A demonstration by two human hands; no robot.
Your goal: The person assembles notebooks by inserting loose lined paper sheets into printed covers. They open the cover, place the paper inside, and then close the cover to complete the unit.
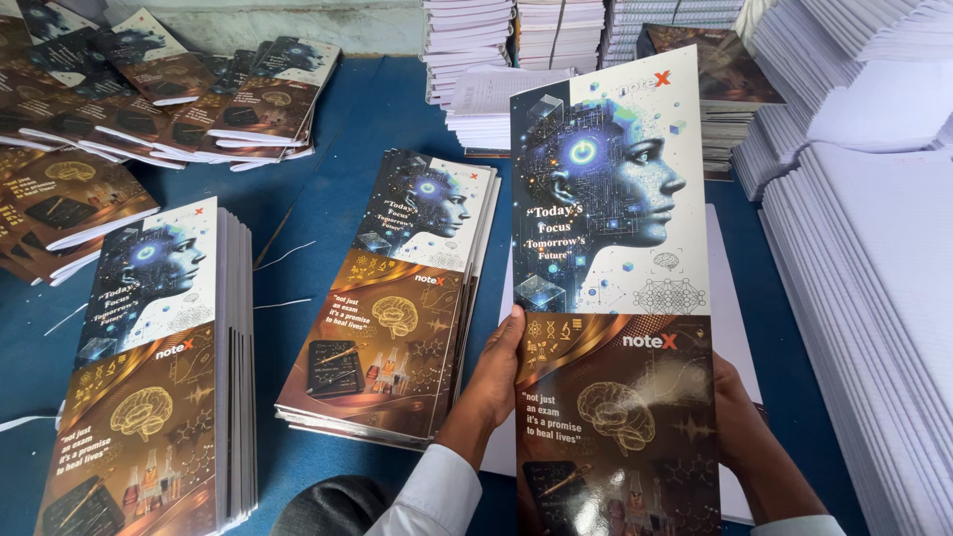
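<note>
A: Head view: what is held, and where?

B: A long printed cover sheet (613, 298) is held upright over the blue counter (338, 129), above a white sheet near its front edge. The left hand (493, 382) is clamped on the left edge, the right hand (740, 417) on the right.

A: How is it judged to handle?

B: Light, glossy, probably slippery and easily creased; best taken at both long edges.

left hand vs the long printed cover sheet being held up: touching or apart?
Touching. The head view shows the left hand gripping the left edge of the cover sheet, thumb lying on its printed face. The right hand holds the opposite edge.
</note>
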